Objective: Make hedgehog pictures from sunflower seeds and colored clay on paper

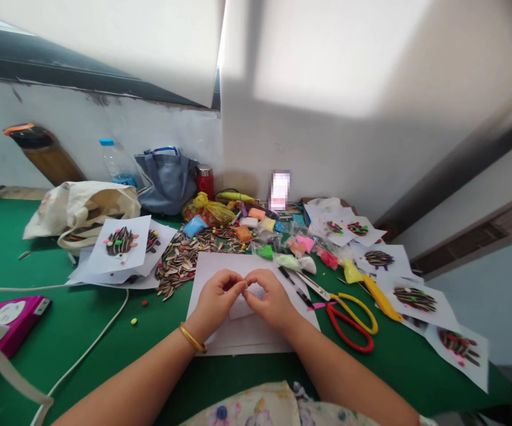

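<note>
My left hand (219,300) and my right hand (272,299) meet above a sheet of white paper (207,266), fingertips pinched together. Whatever is between the fingers is hidden or too small to make out. Under the hands lies a smaller white piece (240,309). A gold bangle (191,339) circles my left wrist. A black pen (298,288) rests at the paper's right edge, beside scissors (349,316) with one yellow and one red handle. Beyond my left hand spreads a pile of striped sunflower seeds (178,260) dotted with small coloured balls.
Bagged coloured clay (288,260) lies behind the paper. Seed-covered pictures (415,299) line the right side; others (123,245) are stacked left. A yellow cutter (381,297), cloth bag (83,204), blue bag (167,180), lit phone (279,190), magenta box (14,325) and white cable (90,349) surround.
</note>
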Available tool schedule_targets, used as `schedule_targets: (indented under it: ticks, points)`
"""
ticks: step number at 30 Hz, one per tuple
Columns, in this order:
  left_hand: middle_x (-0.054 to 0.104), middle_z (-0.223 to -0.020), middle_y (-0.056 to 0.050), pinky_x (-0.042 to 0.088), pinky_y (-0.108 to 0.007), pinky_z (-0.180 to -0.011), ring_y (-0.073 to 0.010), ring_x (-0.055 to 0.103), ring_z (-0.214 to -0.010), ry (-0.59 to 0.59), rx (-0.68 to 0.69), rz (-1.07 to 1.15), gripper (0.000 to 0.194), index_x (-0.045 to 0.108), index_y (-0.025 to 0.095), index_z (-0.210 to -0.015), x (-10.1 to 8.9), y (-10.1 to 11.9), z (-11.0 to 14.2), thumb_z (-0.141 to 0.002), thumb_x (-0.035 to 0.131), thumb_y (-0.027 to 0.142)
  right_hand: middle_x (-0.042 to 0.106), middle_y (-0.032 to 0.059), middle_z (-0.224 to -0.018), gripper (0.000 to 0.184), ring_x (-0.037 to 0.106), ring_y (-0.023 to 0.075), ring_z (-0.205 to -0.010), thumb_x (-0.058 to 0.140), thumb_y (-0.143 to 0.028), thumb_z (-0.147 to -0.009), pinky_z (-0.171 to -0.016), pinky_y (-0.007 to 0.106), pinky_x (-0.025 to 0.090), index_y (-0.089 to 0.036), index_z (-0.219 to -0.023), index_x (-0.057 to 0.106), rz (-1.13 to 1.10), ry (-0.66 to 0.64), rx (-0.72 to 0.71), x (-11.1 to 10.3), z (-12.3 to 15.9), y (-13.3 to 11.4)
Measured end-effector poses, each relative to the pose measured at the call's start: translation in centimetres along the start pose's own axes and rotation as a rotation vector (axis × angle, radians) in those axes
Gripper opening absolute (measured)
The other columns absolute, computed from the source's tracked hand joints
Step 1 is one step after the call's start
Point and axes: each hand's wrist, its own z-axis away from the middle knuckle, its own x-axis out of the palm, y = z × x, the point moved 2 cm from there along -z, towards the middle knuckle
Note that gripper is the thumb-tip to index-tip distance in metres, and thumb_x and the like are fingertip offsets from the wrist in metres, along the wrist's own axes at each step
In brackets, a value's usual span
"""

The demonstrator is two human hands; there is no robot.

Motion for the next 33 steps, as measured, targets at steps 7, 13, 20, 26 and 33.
schedule_targets:
  ticks: [7, 13, 20, 26, 33]
  points:
    - [0.065, -0.082, -0.002, 0.049, -0.028, -0.070, -0.0159, 0.059, -0.076, -0.027, -0.032, 0.125, 0.023, 0.065, 0.017, -0.087, 0.14, 0.00, 0.09, -0.081, 0.067, 0.039, 0.067, 0.0034, -0.094, 0.006, 0.060, 0.0194, -0.093, 0.061, -0.027, -0.089, -0.087, 0.035, 0.045, -0.023, -0.086, 0.065, -0.055, 0.019, 0.014, -0.08, -0.04, 0.20]
    - [0.064, -0.083, -0.002, 0.047, -0.028, -0.070, -0.0160, 0.059, -0.077, -0.008, 0.063, -0.011, 0.019, 0.069, 0.019, -0.092, -0.06, -0.05, 0.20, -0.080, 0.068, 0.034, 0.067, 0.0031, -0.092, 0.007, 0.059, 0.0205, -0.093, 0.062, -0.016, -0.081, -0.087, 0.036, 0.045, -0.022, -0.081, 0.063, 0.018, 0.009, -0.018, 0.04, -0.08, 0.07]
    - [0.062, -0.080, -0.002, 0.045, -0.027, -0.068, -0.0152, 0.057, -0.074, 0.007, 0.088, -0.017, 0.014, 0.068, 0.019, -0.080, -0.22, 0.33, 0.15, -0.083, 0.066, 0.032, 0.068, 0.0034, -0.095, 0.009, 0.060, 0.0203, -0.095, 0.067, -0.026, -0.084, -0.087, 0.036, 0.045, -0.024, -0.093, 0.066, -0.034, 0.006, -0.004, -0.04, 0.02, 0.10]
    - [0.065, -0.085, -0.003, 0.049, -0.029, -0.072, -0.0163, 0.061, -0.078, -0.012, 0.026, 0.079, 0.023, 0.068, 0.019, -0.096, -0.11, 0.28, 0.22, -0.081, 0.068, 0.036, 0.068, 0.0035, -0.094, 0.002, 0.060, 0.0196, -0.094, 0.063, -0.023, -0.087, -0.088, 0.036, 0.046, -0.024, -0.086, 0.066, -0.065, 0.041, -0.007, -0.15, 0.00, 0.18]
    - [0.062, -0.078, -0.002, 0.046, -0.027, -0.067, -0.0150, 0.057, -0.072, -0.020, 0.071, -0.051, 0.017, 0.065, 0.018, -0.078, -0.15, 0.27, 0.13, -0.080, 0.067, 0.034, 0.068, 0.0033, -0.091, 0.005, 0.060, 0.0199, -0.093, 0.063, -0.019, -0.082, -0.086, 0.035, 0.046, -0.023, -0.083, 0.065, -0.025, 0.035, -0.016, -0.08, -0.04, 0.02]
